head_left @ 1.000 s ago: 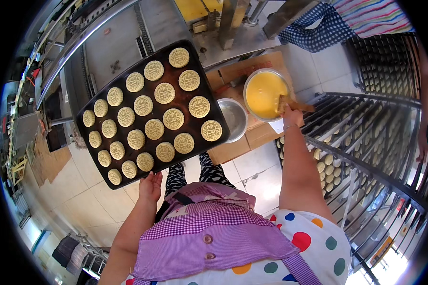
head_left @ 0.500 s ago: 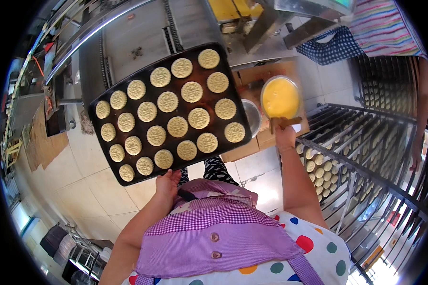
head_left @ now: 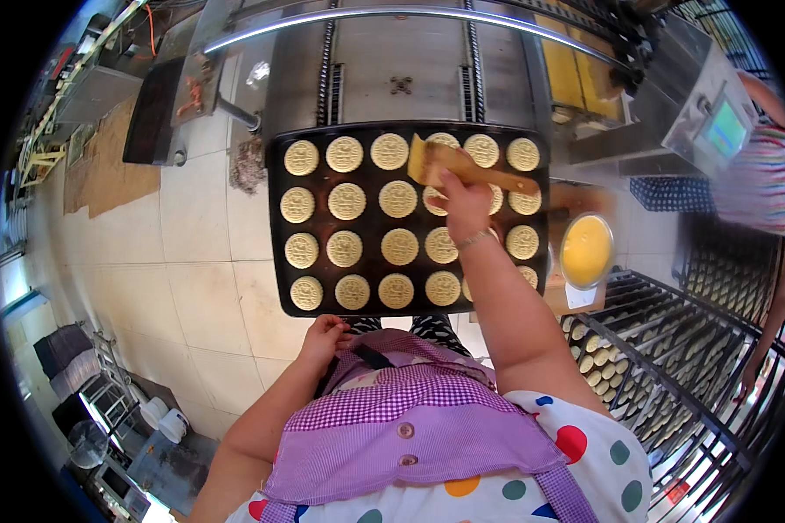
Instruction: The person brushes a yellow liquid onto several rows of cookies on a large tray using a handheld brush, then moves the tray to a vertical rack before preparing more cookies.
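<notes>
A dark baking tray [head_left: 371, 225] carries rows of pale round mooncakes [head_left: 399, 199] with stamped patterned tops. My right hand [head_left: 467, 205] is closed around the handle of a flat wooden pastry brush [head_left: 484, 171]. The brush's bristle end is over the far row of mooncakes, and my hand and forearm cover part of the right-hand columns. Close by the tray's near edge is my left hand [head_left: 324, 338], its fingers curled in with nothing visible in them. A round container of yellow egg wash [head_left: 587, 251] stands to the right of the tray.
Beyond the tray lies a metal conveyor machine [head_left: 401, 61] with chains. At the right stands a black metal rack [head_left: 663, 327] loaded with trays of mooncakes. Another person's arm [head_left: 769, 322] hangs beside it. Torn cardboard [head_left: 118, 170] lies on the tiled floor to the left.
My right hand has brought the brush from the egg wash container leftward over the tray's far row. The view has turned, and the tray now appears square-on. My left hand stays near its front edge.
</notes>
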Demonstrator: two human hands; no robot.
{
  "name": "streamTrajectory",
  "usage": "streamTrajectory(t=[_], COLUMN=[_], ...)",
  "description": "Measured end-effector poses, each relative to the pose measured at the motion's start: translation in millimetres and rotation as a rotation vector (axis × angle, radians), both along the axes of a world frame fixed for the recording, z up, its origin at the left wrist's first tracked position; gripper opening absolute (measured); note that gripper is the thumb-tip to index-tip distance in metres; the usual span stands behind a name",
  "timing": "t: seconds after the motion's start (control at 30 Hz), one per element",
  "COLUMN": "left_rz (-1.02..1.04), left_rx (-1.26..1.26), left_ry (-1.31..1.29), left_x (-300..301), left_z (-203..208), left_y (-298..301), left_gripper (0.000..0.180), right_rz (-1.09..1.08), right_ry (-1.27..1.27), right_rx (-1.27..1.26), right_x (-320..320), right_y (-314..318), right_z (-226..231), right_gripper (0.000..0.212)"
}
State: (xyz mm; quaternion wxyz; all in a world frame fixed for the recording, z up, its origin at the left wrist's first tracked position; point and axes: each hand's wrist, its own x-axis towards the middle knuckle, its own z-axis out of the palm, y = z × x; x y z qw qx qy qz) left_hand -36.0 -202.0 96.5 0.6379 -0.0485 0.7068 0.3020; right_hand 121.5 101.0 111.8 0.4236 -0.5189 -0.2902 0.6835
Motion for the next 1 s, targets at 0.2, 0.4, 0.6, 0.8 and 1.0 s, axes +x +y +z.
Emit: streamTrajectory(t=[0.2,0.4,0.6,0.8,1.0], left_rz=[0.015,0.04,0.055,-0.005,0.001], left_rx=[0.002,-0.031,0.004,0.035,-0.075], left_ry=[0.065,0.053,0.062,0.099,0.073], left_x=[-45.5,-83.6,-104.8,-110.4,-116.8], left_z=[6.4,0.8,-3.3,-4.9,-11.4], left_y=[-20.7,-46.2,-47.3,-48.2,-77.7], left_gripper=[0.013,0.013,0.015,0.013,0.013], right_rz=[0.112,-0.19,0.093,0.121,-0.095], right_ry=[-0.274,-0.718,-0.343,-0.542,-1.059], right_rx=[0.144,0.303,0.28,0.335,0.304], right_x=[-60.3,75.7,-96.7,-143.7,37.7], right_y=[17.8,73.6,8.0,-3.8,55.0], right_z=[-40.1,-61.4,-48.0,-69.9,-47.3], right_gripper=[0.044,0.025,0.042,0.041,0.035])
